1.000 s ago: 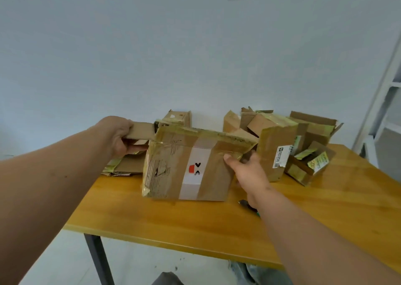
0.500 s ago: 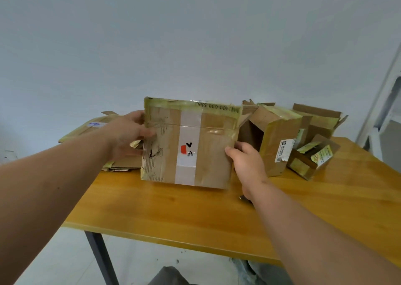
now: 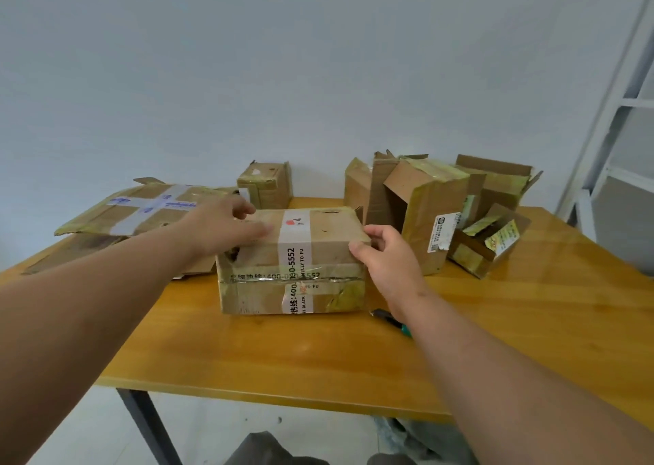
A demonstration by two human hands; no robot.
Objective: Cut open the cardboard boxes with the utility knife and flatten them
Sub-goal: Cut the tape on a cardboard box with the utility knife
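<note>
A taped brown cardboard box (image 3: 293, 273) with a white tape strip across it stands on the wooden table (image 3: 318, 358), a taped seam facing me. My left hand (image 3: 226, 225) rests on the box's top left part with its fingers spread over it. My right hand (image 3: 380, 254) grips the box's top right corner, fingers curled over the edge. The utility knife (image 3: 391, 319), dark with a green end, lies on the table just right of the box, partly hidden under my right forearm.
Flattened cardboard (image 3: 141, 209) is piled at the back left. A small box (image 3: 265, 185) stands against the wall. Several opened boxes (image 3: 439, 206) crowd the back right. A white metal frame (image 3: 608, 146) stands at the far right.
The box was held up on edge above the table; it now rests flat on the table with another face toward me. My left hand moved from its left side onto its top.
</note>
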